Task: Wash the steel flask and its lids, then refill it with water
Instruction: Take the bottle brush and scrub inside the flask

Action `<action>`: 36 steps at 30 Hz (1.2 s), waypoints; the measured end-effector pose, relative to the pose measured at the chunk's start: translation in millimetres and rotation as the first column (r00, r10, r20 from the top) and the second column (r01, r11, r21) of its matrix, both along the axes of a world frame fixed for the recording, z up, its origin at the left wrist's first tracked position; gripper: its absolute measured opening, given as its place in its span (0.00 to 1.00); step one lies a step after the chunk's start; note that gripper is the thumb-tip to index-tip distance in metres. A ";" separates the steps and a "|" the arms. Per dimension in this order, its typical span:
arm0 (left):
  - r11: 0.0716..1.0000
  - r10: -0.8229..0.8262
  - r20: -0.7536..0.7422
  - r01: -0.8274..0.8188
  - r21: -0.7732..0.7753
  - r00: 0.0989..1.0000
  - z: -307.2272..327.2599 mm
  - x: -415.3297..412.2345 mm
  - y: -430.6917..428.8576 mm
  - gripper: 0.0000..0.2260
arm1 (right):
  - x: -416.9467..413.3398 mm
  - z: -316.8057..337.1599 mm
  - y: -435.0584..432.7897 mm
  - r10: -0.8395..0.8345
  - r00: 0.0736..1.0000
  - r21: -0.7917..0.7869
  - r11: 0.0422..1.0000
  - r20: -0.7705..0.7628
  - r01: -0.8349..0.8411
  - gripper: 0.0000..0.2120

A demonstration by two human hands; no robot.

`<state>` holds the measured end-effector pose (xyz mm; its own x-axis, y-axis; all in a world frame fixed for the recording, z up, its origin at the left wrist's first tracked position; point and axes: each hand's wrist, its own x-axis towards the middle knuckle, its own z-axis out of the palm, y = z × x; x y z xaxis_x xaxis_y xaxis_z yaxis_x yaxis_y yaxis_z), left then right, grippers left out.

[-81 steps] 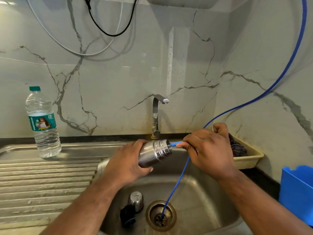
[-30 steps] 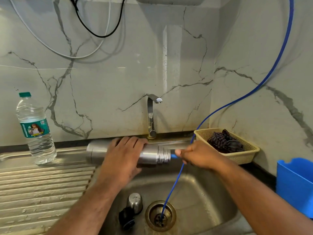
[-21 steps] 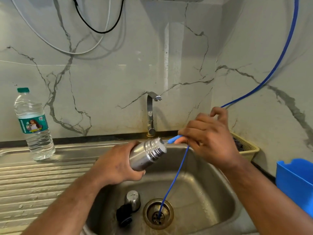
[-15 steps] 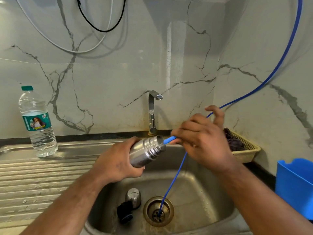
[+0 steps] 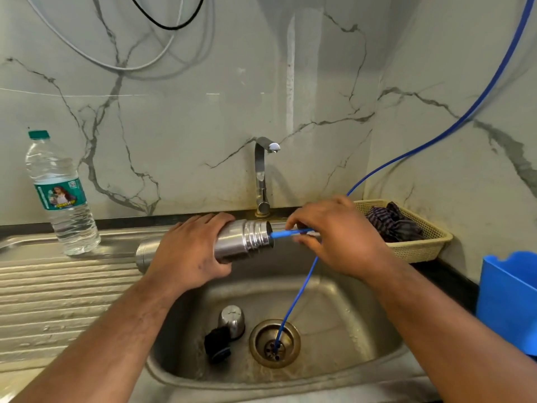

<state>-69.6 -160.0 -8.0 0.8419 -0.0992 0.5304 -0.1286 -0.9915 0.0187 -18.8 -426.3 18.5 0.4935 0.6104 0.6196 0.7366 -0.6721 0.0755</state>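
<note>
My left grip (image 5: 189, 257) was wrapped round the flask (image 5: 244, 241). I had swung it from its mouth-up tilt of half a second before to lie level over the back-left rim of the sink (image 5: 334, 301), mouth to the right. My right grip (image 5: 340, 239) pinched the blue brush (image 5: 280, 234), its end in the mouth. I judged the inside scrub only part done. The cap (image 5: 231, 315) and stopper (image 5: 217, 346) lay by the drain, seemingly awaiting their turn, with refilling far off.
</note>
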 end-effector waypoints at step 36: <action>0.981 -0.118 0.143 0.093 0.169 0.983 4.3 -1.8 3.2 0.38 | -23.6 -18.6 31.5 0.082 0.583 0.246 0.946 -0.808 0.209 0.22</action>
